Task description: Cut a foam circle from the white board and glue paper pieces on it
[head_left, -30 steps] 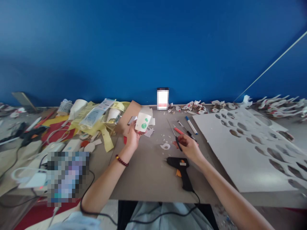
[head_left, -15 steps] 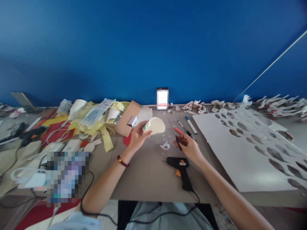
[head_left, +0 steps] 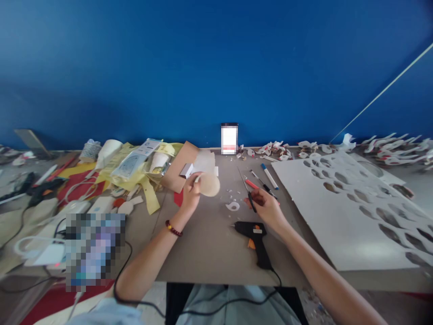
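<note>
My left hand [head_left: 192, 194] is closed on a cream, rounded, paper-like piece [head_left: 209, 184], held above the table left of the middle. The piece is slightly blurred, and the fingers cover its left end. In my right hand [head_left: 265, 208] is a slender pointed tool with a dark handle [head_left: 251, 197], its thin tip slanting up and left; its exact kind cannot be made out. Between the hands lies a small white curved cutout [head_left: 232, 206] among tiny white scraps. Below my right hand a black glue gun [head_left: 252, 229] rests on its side, nozzle to the left.
To the right lies a large white sheet [head_left: 321, 225] with many cut-out holes. Pens and a blue-capped marker [head_left: 269, 176] lie beside it. A lit phone [head_left: 229, 139] leans on the blue wall. Packets and cardboard [head_left: 179, 166] crowd the left. The glue gun's cord crosses my lap.
My left hand has turned the cream piece and drawn it left and slightly down; its green-marked side no longer shows. My right hand stays in place with the pointed tool.
</note>
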A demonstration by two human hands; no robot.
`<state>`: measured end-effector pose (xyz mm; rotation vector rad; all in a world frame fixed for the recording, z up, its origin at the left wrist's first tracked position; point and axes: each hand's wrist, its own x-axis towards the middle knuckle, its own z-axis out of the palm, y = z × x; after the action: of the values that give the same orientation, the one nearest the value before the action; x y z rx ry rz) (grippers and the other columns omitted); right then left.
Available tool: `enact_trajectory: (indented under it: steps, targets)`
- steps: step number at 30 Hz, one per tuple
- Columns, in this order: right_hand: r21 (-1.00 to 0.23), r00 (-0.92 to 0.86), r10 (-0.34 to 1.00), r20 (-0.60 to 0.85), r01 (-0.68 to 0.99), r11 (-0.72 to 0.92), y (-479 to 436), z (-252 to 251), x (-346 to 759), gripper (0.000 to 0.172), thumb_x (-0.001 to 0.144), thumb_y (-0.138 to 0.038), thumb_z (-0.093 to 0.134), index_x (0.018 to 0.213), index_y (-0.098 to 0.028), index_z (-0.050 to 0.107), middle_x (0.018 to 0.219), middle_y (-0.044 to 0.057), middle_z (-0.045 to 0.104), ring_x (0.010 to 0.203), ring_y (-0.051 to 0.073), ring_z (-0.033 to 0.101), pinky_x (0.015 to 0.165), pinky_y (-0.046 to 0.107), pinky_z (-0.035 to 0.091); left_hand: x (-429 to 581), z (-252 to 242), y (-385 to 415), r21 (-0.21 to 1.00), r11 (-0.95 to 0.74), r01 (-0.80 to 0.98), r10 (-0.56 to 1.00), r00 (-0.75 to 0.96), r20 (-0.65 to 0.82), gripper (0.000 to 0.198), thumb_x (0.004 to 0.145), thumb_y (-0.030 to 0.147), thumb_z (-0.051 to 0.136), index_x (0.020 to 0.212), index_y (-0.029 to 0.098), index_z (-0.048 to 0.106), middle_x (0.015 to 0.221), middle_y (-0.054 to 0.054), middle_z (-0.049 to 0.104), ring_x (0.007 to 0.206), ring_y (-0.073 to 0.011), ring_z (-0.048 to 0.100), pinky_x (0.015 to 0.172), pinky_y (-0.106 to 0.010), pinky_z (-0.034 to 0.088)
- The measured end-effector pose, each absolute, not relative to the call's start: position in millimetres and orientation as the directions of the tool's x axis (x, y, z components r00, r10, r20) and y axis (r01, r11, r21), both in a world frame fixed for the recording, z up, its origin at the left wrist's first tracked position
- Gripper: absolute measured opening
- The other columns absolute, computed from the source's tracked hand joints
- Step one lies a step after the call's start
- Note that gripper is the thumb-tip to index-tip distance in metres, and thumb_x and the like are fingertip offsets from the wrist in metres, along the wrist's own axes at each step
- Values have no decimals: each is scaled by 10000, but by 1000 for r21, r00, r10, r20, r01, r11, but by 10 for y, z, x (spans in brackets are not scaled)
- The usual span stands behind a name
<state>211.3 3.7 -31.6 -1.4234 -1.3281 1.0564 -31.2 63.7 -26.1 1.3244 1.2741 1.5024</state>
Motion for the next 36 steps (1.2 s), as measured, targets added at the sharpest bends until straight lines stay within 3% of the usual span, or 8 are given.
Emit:
enact_trajectory:
  steps: [5, 11, 15, 18, 23, 26, 31, 36]
  targets:
    - [-970, 86, 994, -63, 231, -81, 30, -248, 2102, 431, 601, -565, 731, 658, -199, 511, 506, -21, 565, 444, 105, 485, 398, 223, 347, -396, -349, 784, 947, 3, -321, 915, -381, -132, 372, 725, 238, 545, 1096, 265, 545, 1088, -35, 640, 915, -216, 645, 675, -345, 588]
    - [-971, 77, 994, -75, 221, -90, 21, -228, 2097, 424, 604, -564, 729, 654, -203, 513, 506, -23, 568, 435, 98, 480, 364, 211, 338, -425, -305, 805, 940, -52, -338, 984, -176, -9, 602, 725, 219, 484, 1299, 378, 404, 1379, -14, 472, 1146, -192, 563, 905, -390, 521]
    - [-970, 57, 997, -57, 232, -69, 17, -252, 2104, 429, 610, -576, 725, 662, -207, 511, 512, -19, 573, 441, 107, 489, 359, 218, 342, -455, -309, 806, 969, -195, -149, 980, -59, 188, 629, 763, 264, 477, 1373, 370, 366, 1512, 8, 301, 1316, -193, 414, 1039, -369, 401]
    - [-971, 40, 998, -46, 233, -54, 15, -277, 2111, 425, 621, -573, 720, 682, -207, 514, 528, -13, 586, 457, 118, 508, 371, 225, 357, -471, -297, 779, 914, -366, 174, 931, 47, 363, 486, 780, 296, 559, 1265, 290, 523, 1424, -44, 441, 1328, -226, 384, 1066, -371, 352]
    - [-971, 16, 998, -60, 229, -62, 12, -290, 2117, 411, 635, -551, 721, 683, -207, 501, 519, -21, 580, 446, 110, 497, 378, 223, 352, -423, -315, 695, 481, -437, 760, 877, 242, 414, 246, 772, 328, 635, 989, 221, 680, 990, -92, 669, 988, -277, 573, 941, -413, 408]
    - [-971, 14, 999, -46, 235, -48, 13, -295, 2120, 404, 641, -547, 720, 686, -206, 507, 518, -21, 579, 444, 108, 497, 371, 218, 343, -403, -374, 681, 318, -423, 849, 868, 278, 411, 177, 782, 336, 628, 899, 225, 703, 928, -82, 665, 888, -259, 589, 853, -387, 431]
    - [-972, 9, 999, -41, 232, -42, 18, -326, 2127, 401, 645, -546, 721, 691, -205, 515, 522, -18, 587, 444, 114, 505, 371, 225, 348, -410, -397, 695, 289, -438, 851, 839, 272, 471, 194, 822, 272, 557, 662, 219, 654, 810, -60, 672, 842, -230, 592, 801, -349, 429]
    - [-968, 5, 999, -47, 248, -47, 19, -356, 2135, 381, 666, -529, 716, 713, -209, 515, 540, -23, 592, 472, 124, 523, 385, 230, 359, -448, -367, 726, 264, -402, 877, 860, 262, 439, 242, 859, 178, 447, 963, 193, 665, 973, -93, 663, 940, -254, 568, 837, -361, 415]
